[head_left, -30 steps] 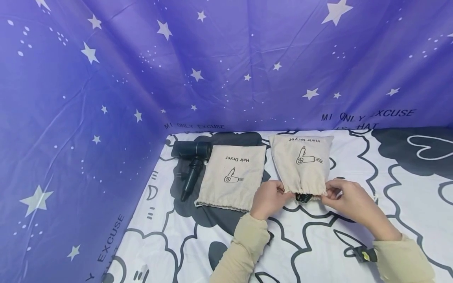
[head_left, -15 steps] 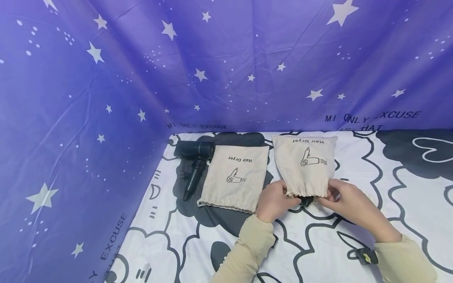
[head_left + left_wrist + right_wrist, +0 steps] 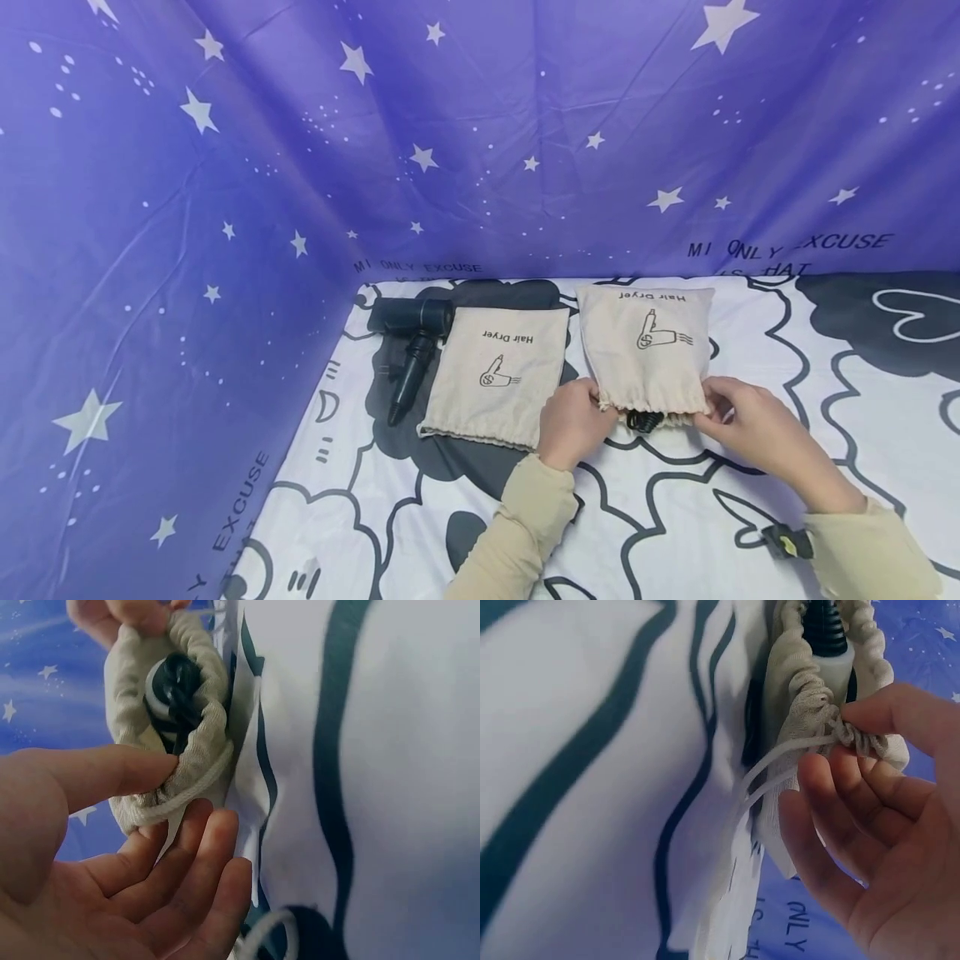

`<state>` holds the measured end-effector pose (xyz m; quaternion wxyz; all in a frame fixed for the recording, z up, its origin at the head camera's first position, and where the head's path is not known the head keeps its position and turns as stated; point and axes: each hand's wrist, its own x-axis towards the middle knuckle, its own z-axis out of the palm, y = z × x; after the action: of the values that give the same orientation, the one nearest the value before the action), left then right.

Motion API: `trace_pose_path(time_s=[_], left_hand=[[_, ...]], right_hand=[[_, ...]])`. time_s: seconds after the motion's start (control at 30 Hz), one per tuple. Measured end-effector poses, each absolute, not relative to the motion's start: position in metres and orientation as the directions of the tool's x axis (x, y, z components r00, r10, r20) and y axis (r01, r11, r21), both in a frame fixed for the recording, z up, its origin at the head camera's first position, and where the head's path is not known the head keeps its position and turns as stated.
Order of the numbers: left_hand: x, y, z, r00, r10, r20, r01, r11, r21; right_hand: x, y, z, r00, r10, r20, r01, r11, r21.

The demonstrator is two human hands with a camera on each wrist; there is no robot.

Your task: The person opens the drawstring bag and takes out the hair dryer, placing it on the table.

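Observation:
A beige drawstring bag point(image 3: 645, 350) printed "Hair Dryer" lies bulging on the cloth, its gathered mouth toward me. My left hand point(image 3: 576, 423) pinches the left edge of that mouth; in the left wrist view its thumb point(image 3: 124, 769) lies inside the rim. Across from it, my right hand point(image 3: 757, 429) pinches the right edge between thumb and fingers. Inside the mouth shows a black coiled cord point(image 3: 645, 421), with a pale collar point(image 3: 834, 671) seen in the right wrist view. White drawstrings point(image 3: 780, 754) trail from the rim. The rest of the contents is hidden.
Left of my left hand a second, flat "Hair Dryer" bag point(image 3: 498, 375) lies on the black-and-white patterned cloth point(image 3: 697, 533). Beside it rests a black hair dryer point(image 3: 411, 321). A purple star-printed curtain point(image 3: 480, 125) stands behind and at the left.
Half a second ago my hands came closer together at the bag's mouth. Now they are farther apart, and the mouth is spread wider with more of the black cord showing.

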<state>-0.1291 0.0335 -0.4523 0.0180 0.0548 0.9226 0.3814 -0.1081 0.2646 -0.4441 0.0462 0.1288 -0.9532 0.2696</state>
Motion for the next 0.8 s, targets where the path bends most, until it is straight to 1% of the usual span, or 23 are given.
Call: trace_pose_path(time_s=[0.2,0.37,0.57,0.63,0.8], left_hand=[[-0.129,0.025,-0.452,-0.993,0.113,-0.031,0.056,0.687,0.724],[-0.13,0.019,-0.45,-0.995,0.104,-0.003,0.068,0.678,0.732],[-0.13,0.023,-0.45,-0.99,0.14,0.026,0.115,0.679,0.725],[-0.13,0.025,-0.451,-0.989,0.147,0.027,0.121,0.686,0.718],[-0.131,0.024,-0.451,-0.993,0.113,0.03,0.101,0.697,0.71]], right_hand=[[-0.105,0.273,-0.45,-0.967,-0.209,0.147,-0.255,0.838,-0.482],[-0.104,0.283,-0.453,-0.969,-0.199,0.147,-0.246,0.845,-0.475],[-0.105,0.28,-0.456,-0.955,-0.215,0.205,-0.29,0.825,-0.485],[-0.106,0.276,-0.456,-0.955,-0.22,0.196,-0.29,0.823,-0.488],[-0.107,0.276,-0.453,-0.961,-0.211,0.18,-0.273,0.835,-0.477]])
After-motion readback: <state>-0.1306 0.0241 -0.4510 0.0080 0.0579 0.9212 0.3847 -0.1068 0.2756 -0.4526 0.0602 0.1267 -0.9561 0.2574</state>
